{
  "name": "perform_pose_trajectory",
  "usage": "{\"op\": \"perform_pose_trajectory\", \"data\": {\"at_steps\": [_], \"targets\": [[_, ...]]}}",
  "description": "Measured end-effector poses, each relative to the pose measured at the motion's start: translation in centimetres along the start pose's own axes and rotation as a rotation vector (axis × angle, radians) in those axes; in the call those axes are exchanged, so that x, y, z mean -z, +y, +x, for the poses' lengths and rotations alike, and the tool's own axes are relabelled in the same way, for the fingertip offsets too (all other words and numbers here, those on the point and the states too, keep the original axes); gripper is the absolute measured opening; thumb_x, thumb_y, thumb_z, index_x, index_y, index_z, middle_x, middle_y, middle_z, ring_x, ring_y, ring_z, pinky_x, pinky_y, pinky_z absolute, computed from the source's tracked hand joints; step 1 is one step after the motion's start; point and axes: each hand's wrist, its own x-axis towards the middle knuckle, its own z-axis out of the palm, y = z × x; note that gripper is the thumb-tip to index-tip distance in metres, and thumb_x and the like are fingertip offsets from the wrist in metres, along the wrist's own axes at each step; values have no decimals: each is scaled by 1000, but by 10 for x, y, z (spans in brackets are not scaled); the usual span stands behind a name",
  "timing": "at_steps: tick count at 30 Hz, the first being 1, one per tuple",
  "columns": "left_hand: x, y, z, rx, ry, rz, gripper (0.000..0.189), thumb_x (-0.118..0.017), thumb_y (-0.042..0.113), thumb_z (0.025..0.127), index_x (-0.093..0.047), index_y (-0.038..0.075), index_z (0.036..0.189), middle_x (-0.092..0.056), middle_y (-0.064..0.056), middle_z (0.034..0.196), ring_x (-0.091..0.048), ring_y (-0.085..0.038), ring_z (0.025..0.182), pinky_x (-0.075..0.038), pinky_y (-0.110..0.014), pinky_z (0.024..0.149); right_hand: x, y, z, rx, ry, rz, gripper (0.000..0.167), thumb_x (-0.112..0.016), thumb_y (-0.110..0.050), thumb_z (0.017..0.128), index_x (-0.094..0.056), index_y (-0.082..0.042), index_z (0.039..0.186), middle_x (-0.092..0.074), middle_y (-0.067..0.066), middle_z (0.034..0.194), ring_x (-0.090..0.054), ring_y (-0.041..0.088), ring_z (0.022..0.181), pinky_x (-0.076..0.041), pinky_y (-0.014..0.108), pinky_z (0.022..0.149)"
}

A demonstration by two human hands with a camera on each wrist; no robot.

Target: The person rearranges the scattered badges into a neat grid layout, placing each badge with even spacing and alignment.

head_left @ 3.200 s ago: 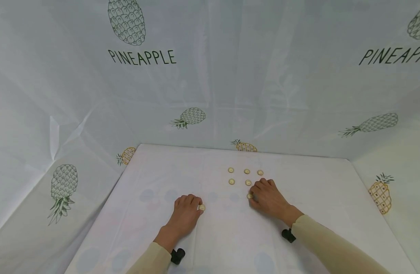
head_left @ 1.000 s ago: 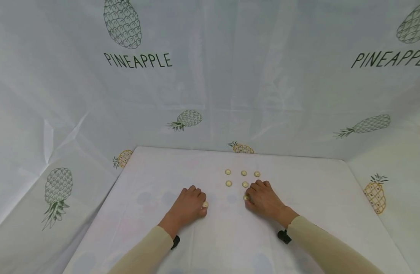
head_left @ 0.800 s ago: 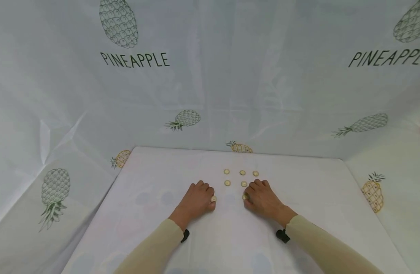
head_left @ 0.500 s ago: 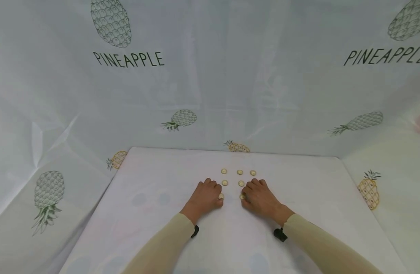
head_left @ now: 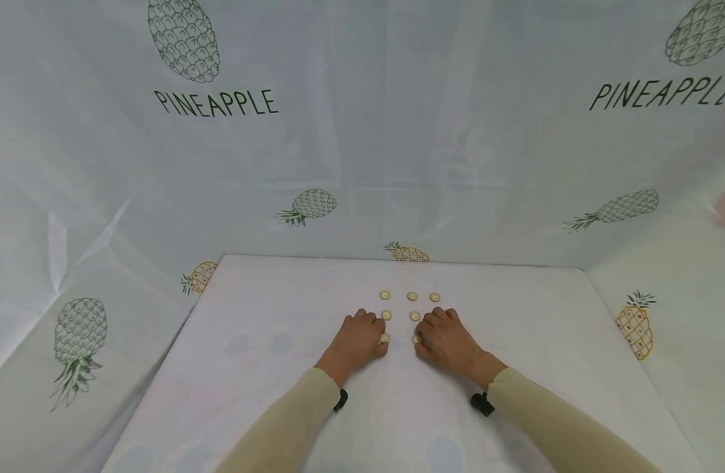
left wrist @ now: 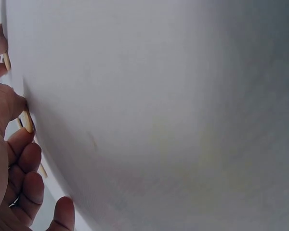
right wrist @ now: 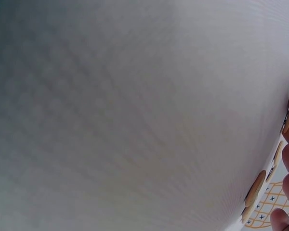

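Observation:
My left hand (head_left: 355, 338) pinches a small round wooden disc (head_left: 385, 337) between thumb and fingers, down on the white cloth. In the left wrist view that disc (left wrist: 28, 121) stands edge-on between the fingertips. Just to the right, my right hand (head_left: 448, 340) pinches a second disc (head_left: 417, 339), whose edge is partly covered by the fingers. Beyond both hands lie matching discs in two rows: a nearer pair, with a left disc (head_left: 386, 315) and a right disc (head_left: 415, 316), and a far row of three, its middle disc (head_left: 412, 296) included.
A white cloth (head_left: 291, 282) with faint spots covers the table. Behind it and at both sides hang white sheets (head_left: 398, 131) printed with pineapples. A black wrist camera (head_left: 483, 403) sits under the right wrist, and another camera (head_left: 341, 399) at the left one.
My left hand has moved right and slightly forward with its disc, ending below the nearer row beside the right hand's disc. My right hand stays at its disc. The head view has shifted slightly.

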Motion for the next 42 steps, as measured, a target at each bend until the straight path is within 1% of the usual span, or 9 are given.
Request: {"op": "perform_pose_trajectory", "data": {"at_steps": [4, 9, 15, 22, 29, 33, 37, 39, 42], "targets": [[0, 2, 0, 14, -16, -8, 25, -64, 42, 102, -69, 17, 105, -69, 0, 103, -57, -20, 97, -54, -43, 84, 0, 0, 1, -1, 1, 5, 19, -79, -32, 91, -72, -15, 96, -67, -1, 95, -50, 20, 91, -43, 44, 88], [0, 3, -1, 21, -17, -14, 26, -65, 42, 102, -70, 17, 105, -68, 0, 102, -58, -21, 98, -55, -44, 85, -1, -1, 1, -7, -8, 10, 19, -79, -33, 91, -72, -15, 97, -67, -2, 95, -51, 19, 91, -42, 44, 89], [-1, 2, -1, 30, -22, -27, 29, -65, 43, 103, -71, 15, 111, -68, 0, 104, -58, -21, 101, -55, -45, 87, -1, -1, 1, -8, -4, 10, 20, -79, -33, 91, -72, -16, 97, -67, -2, 94, -51, 19, 91, -43, 43, 89], [-3, 2, 1, 36, -13, -34, 27, -67, 41, 101, -72, 15, 108, -68, -1, 102, -59, -22, 99, -55, -45, 84, -1, -1, 1, -9, -2, 3, 20, -79, -33, 91, -72, -16, 96, -67, -2, 95, -50, 19, 91, -43, 44, 89], [-2, 4, 2, 43, -35, -46, 30, -67, 41, 102, -72, 15, 114, -69, -2, 106, -59, -22, 102, -56, -47, 86, -1, 0, 1, -10, -5, 2, 19, -79, -33, 92, -72, -16, 96, -67, -3, 94, -49, 19, 89, -42, 43, 89], [-2, 4, 2, 49, -46, -56, 29, -66, 42, 102, -72, 16, 112, -68, -1, 105, -59, -22, 103, -55, -47, 87, -2, 1, 1, -11, 3, 7, 19, -79, -33, 90, -71, -16, 94, -66, -3, 92, -49, 19, 89, -42, 43, 88], [-2, 3, 1, 53, -44, -82, 27, -67, 43, 101, -71, 17, 110, -67, 0, 104, -58, -22, 103, -55, -44, 86, -1, 0, 0, -21, 1, 17, 20, -79, -33, 90, -71, -16, 95, -65, -3, 93, -48, 19, 89, -42, 43, 88], [-3, 1, -1, 59, -38, -108, 29, -69, 43, 101, -72, 16, 114, -68, 0, 107, -58, -21, 104, -55, -43, 88, -1, 1, -2, -31, -5, 21, 20, -78, -34, 91, -72, -16, 97, -66, -3, 95, -49, 19, 91, -42, 44, 89], [-3, -3, -8, 93, -29, -176, 33, -71, 41, 99, -72, 14, 120, -69, -1, 113, -58, -22, 107, -55, -42, 92, 2, 2, -6, -69, -18, 34, 23, -77, -35, 91, -74, -15, 101, -66, -3, 98, -50, 20, 95, -42, 45, 91]]}}
